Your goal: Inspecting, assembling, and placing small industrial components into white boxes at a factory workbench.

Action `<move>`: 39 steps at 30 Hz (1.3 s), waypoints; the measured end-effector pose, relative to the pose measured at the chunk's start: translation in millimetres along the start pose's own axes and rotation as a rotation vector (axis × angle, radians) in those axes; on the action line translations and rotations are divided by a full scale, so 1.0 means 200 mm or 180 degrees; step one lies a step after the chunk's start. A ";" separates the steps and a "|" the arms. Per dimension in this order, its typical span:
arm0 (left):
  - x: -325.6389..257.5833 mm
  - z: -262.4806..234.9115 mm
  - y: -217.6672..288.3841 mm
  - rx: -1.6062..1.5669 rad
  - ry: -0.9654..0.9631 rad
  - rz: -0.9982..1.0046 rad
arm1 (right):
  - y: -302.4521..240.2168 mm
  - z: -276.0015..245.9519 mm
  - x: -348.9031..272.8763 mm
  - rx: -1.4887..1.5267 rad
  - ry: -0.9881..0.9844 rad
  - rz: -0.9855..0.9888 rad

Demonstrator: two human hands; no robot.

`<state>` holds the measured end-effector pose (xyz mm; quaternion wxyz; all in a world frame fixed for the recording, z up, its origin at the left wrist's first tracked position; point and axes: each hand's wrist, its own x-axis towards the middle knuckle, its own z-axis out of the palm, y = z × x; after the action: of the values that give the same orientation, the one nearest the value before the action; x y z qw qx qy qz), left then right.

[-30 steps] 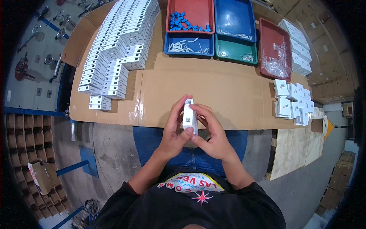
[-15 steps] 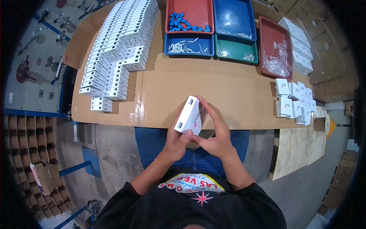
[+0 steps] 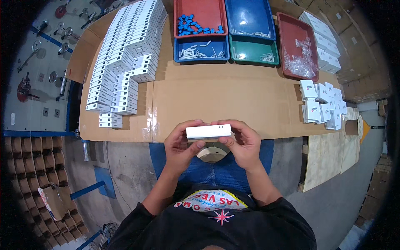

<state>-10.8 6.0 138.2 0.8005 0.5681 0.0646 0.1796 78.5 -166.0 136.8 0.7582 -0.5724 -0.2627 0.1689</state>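
Note:
A small white box [image 3: 208, 131] is held edge-on between both hands, over the near edge of the cardboard-covered table. My left hand [image 3: 181, 146] grips its left end, thumb below and fingers behind. At the opposite end, my right hand [image 3: 243, 143] holds it the same way. The side turned up is plain white with small dark marks near the right end; its broad faces are mostly hidden.
Tall stacks of white boxes [image 3: 125, 58] stand at the left. Along the back are a red tray [image 3: 200, 10] with blue pieces, blue and green trays [image 3: 248, 46] with white pieces, and a red tray [image 3: 287, 37] with clear pieces. Small white packets [image 3: 312, 110] pile at right.
The white box has turned from a steep tilt to lying level, with a narrow side up. My left hand has shifted left, and both hands now hold opposite ends.

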 end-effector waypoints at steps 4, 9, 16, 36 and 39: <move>0.02 -0.04 -0.05 0.0041 -0.0285 0.0233 | 0.00 -0.01 0.01 -0.0245 -0.0029 -0.0294; 0.02 -0.03 -0.07 -0.0326 0.0233 -0.0302 | -0.01 -0.01 0.03 -0.0540 -0.0206 -0.0287; 0.01 0.05 -0.04 -0.1944 0.0174 -0.2111 | 0.00 0.03 0.02 -0.0654 -0.0591 -0.0256; 0.03 0.16 0.06 -0.2979 0.0490 -0.2097 | 0.05 0.11 0.03 0.0155 0.0699 0.0294; 0.02 0.20 0.02 -0.2775 0.0499 -0.1951 | 0.13 0.07 0.05 -0.0840 0.0728 -0.0345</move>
<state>4.7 -26.6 155.4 0.9706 0.1232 0.2065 -0.0103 78.5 -141.7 117.2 0.7095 -0.6673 -0.2251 0.0256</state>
